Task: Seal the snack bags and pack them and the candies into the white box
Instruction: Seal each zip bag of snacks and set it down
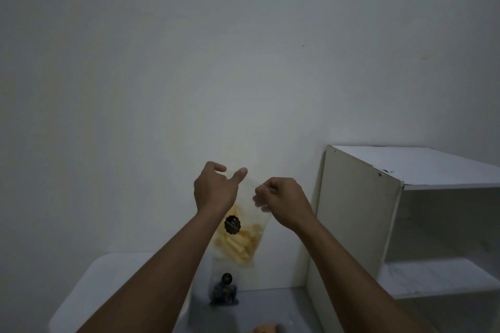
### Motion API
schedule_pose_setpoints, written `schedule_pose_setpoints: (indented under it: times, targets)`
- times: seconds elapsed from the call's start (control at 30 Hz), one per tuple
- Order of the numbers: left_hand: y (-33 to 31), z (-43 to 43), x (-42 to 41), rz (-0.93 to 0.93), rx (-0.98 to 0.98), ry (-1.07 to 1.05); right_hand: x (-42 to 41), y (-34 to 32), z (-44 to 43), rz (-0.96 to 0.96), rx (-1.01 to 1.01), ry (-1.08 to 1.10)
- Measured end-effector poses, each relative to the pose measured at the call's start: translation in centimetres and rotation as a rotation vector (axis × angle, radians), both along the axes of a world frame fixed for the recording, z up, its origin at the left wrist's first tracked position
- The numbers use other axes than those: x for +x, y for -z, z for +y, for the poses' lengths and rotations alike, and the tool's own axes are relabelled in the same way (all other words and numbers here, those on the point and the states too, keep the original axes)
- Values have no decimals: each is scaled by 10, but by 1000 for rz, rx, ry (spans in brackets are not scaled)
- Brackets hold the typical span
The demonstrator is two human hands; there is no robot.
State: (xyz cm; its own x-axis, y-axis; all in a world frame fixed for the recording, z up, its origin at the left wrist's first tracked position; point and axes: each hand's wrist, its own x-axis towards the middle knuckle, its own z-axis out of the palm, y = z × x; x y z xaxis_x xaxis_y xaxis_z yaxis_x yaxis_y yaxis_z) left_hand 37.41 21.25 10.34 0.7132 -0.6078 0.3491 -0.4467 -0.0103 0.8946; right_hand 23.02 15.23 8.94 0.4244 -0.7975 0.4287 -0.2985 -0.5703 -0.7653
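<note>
I hold a clear snack bag point(239, 240) of pale yellow sticks up in front of the wall; it bears a round black sticker. My left hand point(215, 188) pinches the bag's top left edge between thumb and fingers. My right hand point(281, 201) is closed on the top right edge. Below it, a second clear bag point(224, 290) with dark snacks and a black sticker stands on the table against the wall. A white box point(108, 278) sits at the lower left, partly hidden by my left forearm. No candies can be made out.
A white shelf unit point(405, 211) stands at the right with open compartments. A small tan object point(266, 329) peeks in at the bottom edge. The grey table surface point(284, 311) runs between box and shelf. A plain wall fills the background.
</note>
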Motion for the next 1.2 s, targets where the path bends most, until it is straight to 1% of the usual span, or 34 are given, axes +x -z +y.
schedule_pose_setpoints:
  times: [0.07,0.13,0.17,0.2,0.27,0.33,0.47,0.57,0.7,0.83,1.0,1.1,1.2]
  targets:
    - [-1,-2,-3,184,11,100,3,3,1,35,-78,39]
    - [-1,-3,-4,430,-30,221,6,6,1,93,-162,73]
    - [-1,-4,-3,524,-45,262,7,8,1,126,-202,89]
    - [0,-5,-2,585,-53,290,7,10,1,155,-228,101]
    - [1,-6,0,639,-67,323,7,12,2,180,-230,104]
    - [2,-8,1,613,-69,339,6,12,3,149,-142,66]
    - [8,-11,4,503,-13,432,4,4,2,-78,240,-90]
    - [12,-12,9,458,23,498,-1,-2,1,-76,320,-138]
    - [16,-14,13,463,36,489,-2,1,2,-96,387,-177]
    - [20,-12,16,492,55,504,1,4,2,-100,405,-178]
    - [23,-12,20,582,53,479,7,10,3,-57,337,-134]
    - [25,-13,25,631,16,449,10,23,4,-2,317,-128]
    - [30,-14,28,624,6,434,15,41,3,89,208,-85]
